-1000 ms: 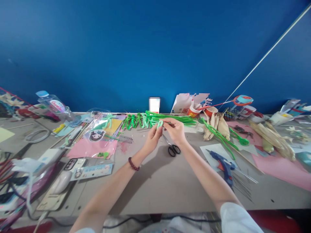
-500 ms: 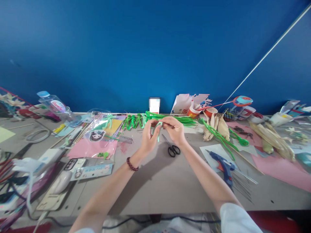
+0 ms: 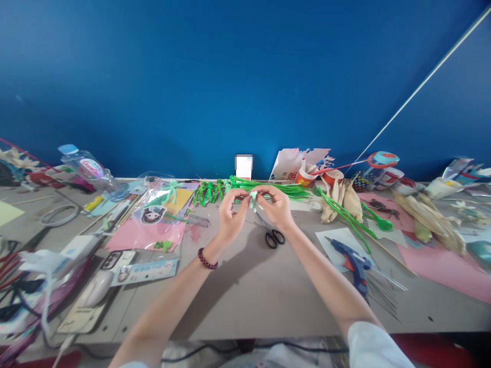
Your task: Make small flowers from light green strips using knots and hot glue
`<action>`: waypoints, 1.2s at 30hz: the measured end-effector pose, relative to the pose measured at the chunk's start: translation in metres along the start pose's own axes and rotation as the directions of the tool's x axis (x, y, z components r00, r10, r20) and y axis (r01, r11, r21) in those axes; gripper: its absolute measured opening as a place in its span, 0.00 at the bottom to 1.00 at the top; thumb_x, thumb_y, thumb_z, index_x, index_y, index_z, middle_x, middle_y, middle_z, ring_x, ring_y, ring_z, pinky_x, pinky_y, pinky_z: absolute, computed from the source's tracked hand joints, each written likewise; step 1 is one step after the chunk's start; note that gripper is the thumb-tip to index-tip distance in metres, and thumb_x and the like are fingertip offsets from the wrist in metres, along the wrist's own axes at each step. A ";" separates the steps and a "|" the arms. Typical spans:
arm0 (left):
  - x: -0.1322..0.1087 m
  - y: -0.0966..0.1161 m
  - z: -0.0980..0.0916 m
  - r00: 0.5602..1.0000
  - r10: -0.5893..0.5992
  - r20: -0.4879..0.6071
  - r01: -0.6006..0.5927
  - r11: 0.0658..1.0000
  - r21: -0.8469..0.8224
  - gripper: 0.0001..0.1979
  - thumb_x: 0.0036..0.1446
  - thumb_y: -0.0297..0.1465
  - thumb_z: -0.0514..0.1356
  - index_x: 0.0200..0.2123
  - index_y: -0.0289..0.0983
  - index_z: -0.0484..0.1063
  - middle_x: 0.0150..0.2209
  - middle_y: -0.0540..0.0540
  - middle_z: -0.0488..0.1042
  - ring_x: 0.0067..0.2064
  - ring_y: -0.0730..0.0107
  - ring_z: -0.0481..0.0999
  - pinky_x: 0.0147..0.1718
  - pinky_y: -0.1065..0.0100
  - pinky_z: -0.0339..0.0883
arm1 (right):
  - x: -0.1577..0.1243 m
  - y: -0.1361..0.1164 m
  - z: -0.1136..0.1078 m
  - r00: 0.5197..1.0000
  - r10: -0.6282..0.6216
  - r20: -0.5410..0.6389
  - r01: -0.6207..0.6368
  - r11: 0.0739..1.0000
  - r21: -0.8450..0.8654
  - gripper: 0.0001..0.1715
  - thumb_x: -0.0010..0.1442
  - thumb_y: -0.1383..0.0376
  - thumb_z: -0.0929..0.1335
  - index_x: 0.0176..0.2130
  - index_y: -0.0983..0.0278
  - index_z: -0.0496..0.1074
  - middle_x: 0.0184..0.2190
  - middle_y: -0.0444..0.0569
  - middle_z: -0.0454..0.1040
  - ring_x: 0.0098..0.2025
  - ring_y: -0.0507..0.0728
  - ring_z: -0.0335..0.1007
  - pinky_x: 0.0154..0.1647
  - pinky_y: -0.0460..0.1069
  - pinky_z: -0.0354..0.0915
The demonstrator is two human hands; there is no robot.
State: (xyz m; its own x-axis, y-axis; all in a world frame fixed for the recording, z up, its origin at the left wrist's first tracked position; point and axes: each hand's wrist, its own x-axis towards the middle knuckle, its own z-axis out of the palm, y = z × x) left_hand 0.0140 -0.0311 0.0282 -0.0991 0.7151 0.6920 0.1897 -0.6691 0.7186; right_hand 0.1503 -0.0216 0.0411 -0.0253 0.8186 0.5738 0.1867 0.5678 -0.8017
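Observation:
Between my two hands is a short, pale green pipe cleaner (image 3: 253,198), bent into a small shape. My left hand (image 3: 232,212) pinches it from one side between thumb and fingers. From the other side my right hand (image 3: 275,207) pinches it too, the fingertips of both hands close together. Both hands are raised above the table. Just below them lie black-handled scissors (image 3: 273,237), blades pointing away. Behind my hands a bundle of green pipe cleaners (image 3: 291,191) lies across the table, with several twisted green pipe cleaner figures (image 3: 209,192) to its left.
A blue glue gun (image 3: 356,266) rests on white paper at the right, near loose wires. A phone (image 3: 244,167) leans on the blue wall. Paper cups (image 3: 305,177) and dried husks (image 3: 351,202) stand back right. A clear plastic bag (image 3: 153,214) and a white mouse (image 3: 97,288) lie left.
The pale green pipe cleaner has turned and is now more bunched between my fingertips. My left hand has shifted slightly left and its fingers have changed their grip. My right hand stays nearly in place.

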 end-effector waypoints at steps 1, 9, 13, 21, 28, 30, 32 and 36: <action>0.000 0.001 0.000 1.000 0.004 -0.009 -0.004 1.000 -0.004 0.05 0.58 0.34 0.58 0.35 0.38 0.69 0.34 0.46 0.72 0.37 0.69 0.72 0.37 0.66 0.67 | 0.000 -0.001 0.000 1.000 -0.020 -0.014 0.020 0.999 -0.035 0.07 0.56 0.65 0.66 0.35 0.62 0.74 0.34 0.47 0.76 0.37 0.55 0.72 0.42 0.50 0.67; 0.000 0.009 0.000 0.999 0.010 -0.046 -0.009 0.999 0.039 0.06 0.55 0.34 0.61 0.33 0.38 0.71 0.32 0.47 0.71 0.35 0.70 0.70 0.35 0.67 0.65 | -0.003 -0.002 0.002 0.944 -0.329 -0.016 0.306 0.894 -0.328 0.07 0.57 0.68 0.64 0.35 0.60 0.71 0.36 0.49 0.76 0.41 0.57 0.72 0.44 0.53 0.67; 0.000 0.012 0.001 0.999 -0.009 -0.032 0.010 0.999 0.033 0.06 0.55 0.34 0.61 0.33 0.38 0.70 0.32 0.48 0.71 0.34 0.71 0.69 0.34 0.68 0.65 | -0.005 0.002 0.003 0.923 -0.384 0.006 0.356 0.852 -0.384 0.08 0.58 0.69 0.64 0.36 0.59 0.71 0.36 0.49 0.77 0.41 0.57 0.72 0.44 0.53 0.67; 0.000 0.010 0.001 0.998 -0.064 -0.019 0.064 0.997 0.036 0.06 0.56 0.34 0.59 0.33 0.38 0.71 0.31 0.47 0.72 0.34 0.71 0.70 0.33 0.69 0.65 | -0.003 -0.002 0.003 0.949 -0.314 0.006 0.300 0.903 -0.308 0.07 0.59 0.67 0.64 0.36 0.59 0.72 0.34 0.49 0.74 0.38 0.56 0.71 0.41 0.52 0.67; -0.002 0.008 0.002 0.990 -0.140 -0.025 0.141 0.990 0.017 0.08 0.56 0.36 0.60 0.32 0.37 0.72 0.30 0.47 0.73 0.33 0.71 0.71 0.32 0.69 0.66 | -0.003 -0.001 0.003 0.945 -0.325 0.018 0.313 0.893 -0.324 0.08 0.59 0.67 0.63 0.37 0.59 0.72 0.36 0.50 0.73 0.40 0.57 0.70 0.43 0.52 0.67; -0.002 0.007 0.002 0.989 -0.145 -0.038 0.146 0.989 0.025 0.08 0.56 0.36 0.60 0.32 0.37 0.72 0.31 0.47 0.73 0.33 0.71 0.71 0.32 0.69 0.66 | -0.003 -0.001 0.003 0.950 -0.311 0.019 0.299 0.897 -0.325 0.08 0.59 0.67 0.63 0.38 0.59 0.72 0.36 0.50 0.74 0.40 0.57 0.70 0.43 0.52 0.67; -0.002 0.006 0.002 0.989 -0.142 -0.050 0.143 0.989 0.025 0.08 0.55 0.36 0.60 0.33 0.37 0.72 0.31 0.47 0.73 0.32 0.72 0.71 0.32 0.69 0.66 | -0.003 -0.001 0.004 0.951 -0.310 0.017 0.298 0.894 -0.335 0.08 0.59 0.67 0.63 0.37 0.59 0.72 0.35 0.50 0.74 0.40 0.57 0.70 0.42 0.52 0.68; -0.002 0.006 0.001 0.990 -0.121 -0.066 0.123 0.992 0.025 0.06 0.55 0.34 0.60 0.34 0.37 0.72 0.32 0.47 0.74 0.33 0.72 0.71 0.33 0.69 0.67 | -0.003 -0.001 0.005 0.946 -0.324 -0.002 0.304 0.889 -0.342 0.08 0.58 0.68 0.64 0.35 0.60 0.72 0.33 0.50 0.74 0.39 0.57 0.70 0.42 0.53 0.68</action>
State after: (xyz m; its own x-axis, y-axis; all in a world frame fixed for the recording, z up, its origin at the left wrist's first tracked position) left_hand 0.0167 -0.0363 0.0305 -0.1857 0.7756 0.6033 0.2005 -0.5711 0.7960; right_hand 0.1454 -0.0242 0.0391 -0.0822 0.5903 0.8030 0.4943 0.7238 -0.4814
